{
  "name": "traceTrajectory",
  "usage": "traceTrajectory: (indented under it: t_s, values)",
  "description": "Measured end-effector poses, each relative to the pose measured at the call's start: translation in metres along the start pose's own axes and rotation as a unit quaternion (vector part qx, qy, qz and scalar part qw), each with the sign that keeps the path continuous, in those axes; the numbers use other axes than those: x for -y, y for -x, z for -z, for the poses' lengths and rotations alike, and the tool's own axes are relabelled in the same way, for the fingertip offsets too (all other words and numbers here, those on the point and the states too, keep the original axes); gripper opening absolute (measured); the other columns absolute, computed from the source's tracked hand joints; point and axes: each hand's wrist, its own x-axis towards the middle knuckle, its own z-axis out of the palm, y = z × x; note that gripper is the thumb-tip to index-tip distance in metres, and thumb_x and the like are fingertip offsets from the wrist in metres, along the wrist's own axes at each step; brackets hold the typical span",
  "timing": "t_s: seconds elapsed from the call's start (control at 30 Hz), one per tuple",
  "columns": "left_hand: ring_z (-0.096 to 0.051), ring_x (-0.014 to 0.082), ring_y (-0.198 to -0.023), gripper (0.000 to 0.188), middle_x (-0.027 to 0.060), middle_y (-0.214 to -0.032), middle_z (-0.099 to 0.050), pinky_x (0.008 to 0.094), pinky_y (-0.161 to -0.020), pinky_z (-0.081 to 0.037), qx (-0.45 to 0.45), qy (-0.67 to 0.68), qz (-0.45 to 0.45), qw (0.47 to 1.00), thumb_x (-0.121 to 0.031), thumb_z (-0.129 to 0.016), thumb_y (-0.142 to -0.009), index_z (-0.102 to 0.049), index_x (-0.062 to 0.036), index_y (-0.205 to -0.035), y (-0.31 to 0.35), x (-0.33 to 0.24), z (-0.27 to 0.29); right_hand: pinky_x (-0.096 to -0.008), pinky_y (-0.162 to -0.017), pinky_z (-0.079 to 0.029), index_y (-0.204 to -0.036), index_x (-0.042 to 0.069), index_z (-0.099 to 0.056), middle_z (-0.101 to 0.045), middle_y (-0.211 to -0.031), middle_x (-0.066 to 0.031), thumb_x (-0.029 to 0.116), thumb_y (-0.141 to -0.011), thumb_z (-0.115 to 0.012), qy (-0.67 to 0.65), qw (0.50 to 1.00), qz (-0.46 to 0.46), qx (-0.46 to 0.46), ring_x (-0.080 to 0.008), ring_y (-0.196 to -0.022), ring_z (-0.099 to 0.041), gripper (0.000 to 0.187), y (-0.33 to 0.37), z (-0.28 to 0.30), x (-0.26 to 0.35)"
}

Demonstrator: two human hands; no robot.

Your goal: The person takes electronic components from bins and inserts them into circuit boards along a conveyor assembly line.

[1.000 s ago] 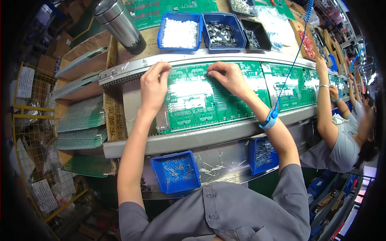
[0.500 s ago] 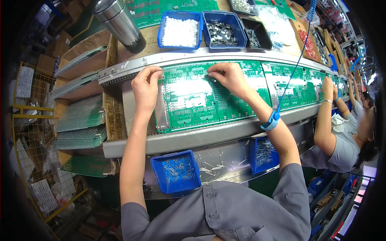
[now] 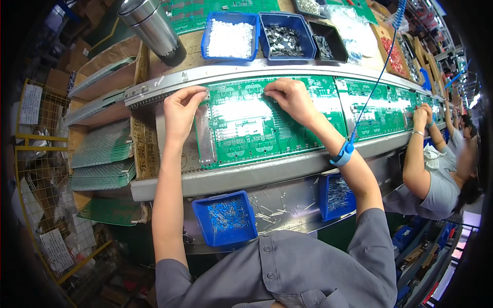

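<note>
A large green circuit board (image 3: 267, 123) lies on a metal conveyor rail (image 3: 241, 177) in front of me. My left hand (image 3: 181, 110) rests at the board's upper left corner, fingers pinched at its edge near a grey carrier frame (image 3: 204, 138). My right hand (image 3: 288, 97) sits on the board's upper middle with fingertips pinched together on its surface; whether a small part is between them I cannot tell. A blue wrist strap (image 3: 343, 153) with a coiled blue cord (image 3: 380, 66) is on my right wrist.
Blue bins hold white parts (image 3: 229, 38), grey metal parts (image 3: 285, 40), blue components (image 3: 226, 215) and thin leaded parts (image 3: 338, 194). A steel tumbler (image 3: 154, 28) stands back left. More green boards (image 3: 380, 110) follow on the right, where another person (image 3: 436, 169) works. Stacked boards (image 3: 100, 149) lie at left.
My left hand moved from the board's left part up and left to its upper corner. My right hand stayed near the top middle. The neighbour's arm lowered toward the far board.
</note>
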Motion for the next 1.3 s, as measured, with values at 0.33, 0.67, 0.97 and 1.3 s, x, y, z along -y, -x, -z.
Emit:
traceTrajectory:
  t_s: [0.33, 0.67, 0.97, 1.3]
  values:
    - [-0.061, 0.0059, -0.075, 0.010, 0.0025, -0.084, -0.069, 0.0192, -0.068, -0.048, 0.028, 0.001, 0.021, 0.999, -0.001, -0.068, -0.080, -0.070, 0.0002, -0.090, 0.002, -0.003, 0.000, -0.0318, -0.057, -0.048, -0.086, 0.001, -0.066, -0.063, -0.076, -0.0115, 0.003, -0.080, -0.066, 0.028, 0.999, 0.037, -0.024, -0.0250, -0.065, -0.062, 0.007, 0.006, -0.003, 0.000]
    - [-0.057, 0.0038, -0.066, 0.009, 0.0005, -0.081, -0.068, 0.0178, -0.057, -0.044, 0.035, -0.049, 0.004, 0.998, -0.005, -0.066, -0.082, -0.070, -0.0004, -0.089, 0.003, -0.002, -0.002, -0.0379, -0.070, -0.048, -0.087, 0.004, -0.068, -0.061, -0.079, -0.0097, 0.006, -0.075, -0.068, 0.114, 0.990, 0.083, -0.001, -0.0285, -0.078, -0.060, 0.012, 0.003, 0.014, 0.010]
    - [-0.055, 0.0026, -0.065, 0.007, -0.0018, -0.076, -0.066, 0.0173, -0.058, -0.044, 0.022, -0.090, -0.005, 0.996, -0.004, -0.067, -0.081, -0.070, -0.0004, -0.086, 0.001, 0.005, -0.006, -0.0409, -0.069, -0.049, -0.082, 0.004, -0.065, -0.062, -0.079, -0.0140, 0.005, -0.074, -0.064, 0.175, 0.973, -0.079, 0.128, -0.0329, -0.076, -0.061, 0.008, 0.011, 0.026, 0.014]
    - [-0.054, 0.0018, -0.063, 0.007, -0.0027, -0.072, -0.064, 0.0170, -0.056, -0.043, 0.014, -0.116, -0.009, 0.993, -0.004, -0.067, -0.081, -0.070, -0.0008, -0.085, 0.002, 0.004, -0.006, -0.0420, -0.067, -0.050, -0.076, 0.003, -0.061, -0.064, -0.076, -0.0131, 0.009, -0.075, -0.065, 0.219, 0.958, -0.127, 0.138, -0.0325, -0.076, -0.063, 0.007, 0.011, 0.024, 0.021]
